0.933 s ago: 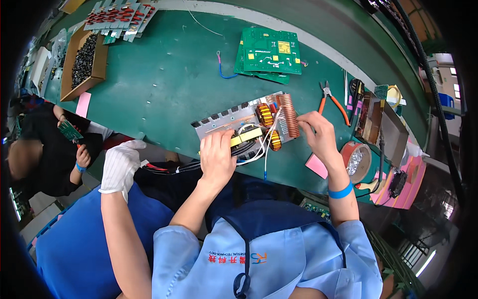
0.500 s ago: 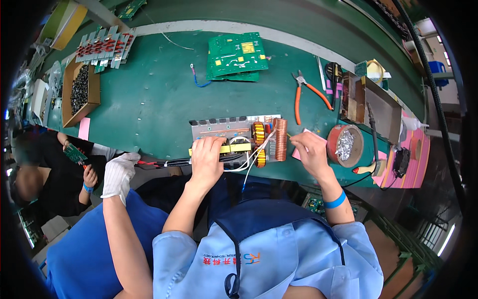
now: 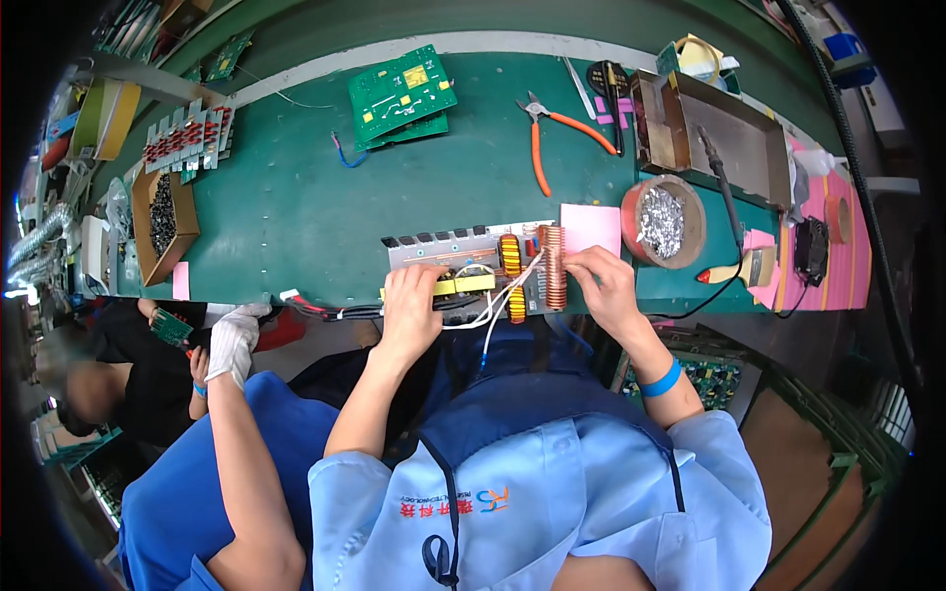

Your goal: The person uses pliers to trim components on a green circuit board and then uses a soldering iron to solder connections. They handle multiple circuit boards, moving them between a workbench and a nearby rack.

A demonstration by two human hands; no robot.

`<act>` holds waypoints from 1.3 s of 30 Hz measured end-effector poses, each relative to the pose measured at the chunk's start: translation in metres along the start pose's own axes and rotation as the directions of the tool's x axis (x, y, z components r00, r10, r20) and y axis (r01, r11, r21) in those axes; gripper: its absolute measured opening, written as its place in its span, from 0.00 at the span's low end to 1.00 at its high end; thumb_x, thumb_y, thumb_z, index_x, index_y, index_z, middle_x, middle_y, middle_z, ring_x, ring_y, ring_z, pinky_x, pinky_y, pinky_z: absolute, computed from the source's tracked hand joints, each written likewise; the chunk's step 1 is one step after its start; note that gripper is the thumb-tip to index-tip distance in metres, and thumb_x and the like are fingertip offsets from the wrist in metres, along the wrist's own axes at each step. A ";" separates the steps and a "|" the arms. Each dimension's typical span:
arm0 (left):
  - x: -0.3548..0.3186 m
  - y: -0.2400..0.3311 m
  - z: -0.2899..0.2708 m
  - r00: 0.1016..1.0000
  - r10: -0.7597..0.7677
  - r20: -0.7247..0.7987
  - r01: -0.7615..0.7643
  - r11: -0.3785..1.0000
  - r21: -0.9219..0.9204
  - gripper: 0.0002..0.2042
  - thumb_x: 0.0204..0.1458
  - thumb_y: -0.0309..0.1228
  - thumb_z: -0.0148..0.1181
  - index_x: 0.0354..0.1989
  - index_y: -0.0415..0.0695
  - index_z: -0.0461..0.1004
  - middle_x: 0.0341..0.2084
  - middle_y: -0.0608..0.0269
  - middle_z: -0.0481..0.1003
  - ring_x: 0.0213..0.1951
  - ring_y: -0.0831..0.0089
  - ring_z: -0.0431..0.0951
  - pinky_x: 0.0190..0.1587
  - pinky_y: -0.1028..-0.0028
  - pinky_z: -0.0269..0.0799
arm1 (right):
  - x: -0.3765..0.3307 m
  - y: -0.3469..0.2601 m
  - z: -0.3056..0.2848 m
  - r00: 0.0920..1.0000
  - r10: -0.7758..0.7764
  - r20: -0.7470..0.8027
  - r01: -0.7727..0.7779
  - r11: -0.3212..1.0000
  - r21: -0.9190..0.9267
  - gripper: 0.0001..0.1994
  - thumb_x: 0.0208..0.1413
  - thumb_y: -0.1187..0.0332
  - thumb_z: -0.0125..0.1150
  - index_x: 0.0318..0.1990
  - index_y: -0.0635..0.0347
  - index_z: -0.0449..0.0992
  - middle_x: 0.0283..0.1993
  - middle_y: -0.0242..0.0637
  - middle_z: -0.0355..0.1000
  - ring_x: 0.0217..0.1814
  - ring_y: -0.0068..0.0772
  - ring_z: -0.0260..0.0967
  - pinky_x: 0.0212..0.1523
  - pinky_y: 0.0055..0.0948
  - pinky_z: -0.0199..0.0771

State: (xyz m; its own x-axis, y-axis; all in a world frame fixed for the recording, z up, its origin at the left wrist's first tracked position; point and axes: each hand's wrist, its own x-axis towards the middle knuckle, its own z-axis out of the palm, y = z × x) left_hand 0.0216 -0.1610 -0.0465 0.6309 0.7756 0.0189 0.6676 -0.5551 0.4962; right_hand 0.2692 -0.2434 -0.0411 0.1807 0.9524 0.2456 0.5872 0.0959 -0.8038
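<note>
A circuit board assembly (image 3: 463, 244) lies at the table's front edge, with a row of dark parts along its far side. My left hand (image 3: 410, 300) is closed round its left part, beside a yellow-wrapped transformer (image 3: 465, 285). Two yellow-and-dark wound ring coils (image 3: 510, 254) and an upright-ribbed copper coil (image 3: 555, 271) sit toward its right end. My right hand (image 3: 603, 286) pinches at the copper coil's right side; what lies between the fingertips is too small to make out. White wires (image 3: 490, 313) loop over the front edge.
Orange-handled cutters (image 3: 567, 138), green boards (image 3: 399, 98) and a round tub of silvery bits (image 3: 662, 222) lie beyond. A soldering iron (image 3: 719, 172) rests by a metal tray (image 3: 734, 128). At left, a co-worker's gloved hand (image 3: 235, 340) is near a cable (image 3: 325, 310); another person holds a green board (image 3: 172, 328).
My view has shifted. My right hand has come closer against the copper coil; the thin piece seen at its fingertips no longer shows. The co-worker's gloved hand is now apart from the cable end.
</note>
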 end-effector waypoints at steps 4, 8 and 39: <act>0.010 0.003 -0.015 0.975 0.037 0.221 -0.050 0.997 0.051 0.24 0.27 0.19 0.58 0.40 0.41 0.65 0.37 0.54 0.65 0.44 0.57 0.63 0.47 0.65 0.57 | -0.004 0.005 0.000 1.000 0.024 -0.002 -0.024 0.999 0.042 0.04 0.41 0.78 0.55 0.27 0.64 0.72 0.26 0.39 0.69 0.28 0.37 0.67 0.29 0.28 0.67; 0.035 0.010 -0.039 0.840 0.128 0.527 -0.023 0.979 -0.202 0.23 0.37 0.25 0.56 0.47 0.39 0.63 0.45 0.52 0.65 0.48 0.59 0.64 0.51 0.68 0.58 | -0.007 0.004 -0.005 0.999 0.045 0.030 -0.046 0.997 0.061 0.04 0.42 0.77 0.56 0.28 0.64 0.72 0.26 0.39 0.69 0.28 0.37 0.67 0.29 0.29 0.67; 0.102 -0.002 0.014 0.666 0.388 0.637 -0.466 0.883 -0.051 0.06 0.44 0.30 0.51 0.28 0.44 0.73 0.24 0.62 0.71 0.30 0.63 0.72 0.31 0.66 0.68 | -0.028 0.010 0.006 0.999 -0.012 -0.032 0.012 1.000 -0.002 0.05 0.40 0.76 0.57 0.28 0.62 0.71 0.22 0.37 0.66 0.24 0.38 0.65 0.26 0.30 0.64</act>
State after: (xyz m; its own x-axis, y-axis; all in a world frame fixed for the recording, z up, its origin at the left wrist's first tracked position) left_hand 0.0900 -0.0851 -0.0582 0.9311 0.1100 -0.3477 0.2758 -0.8363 0.4739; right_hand 0.2654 -0.2674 -0.0592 0.1987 0.9416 0.2719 0.5910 0.1062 -0.7996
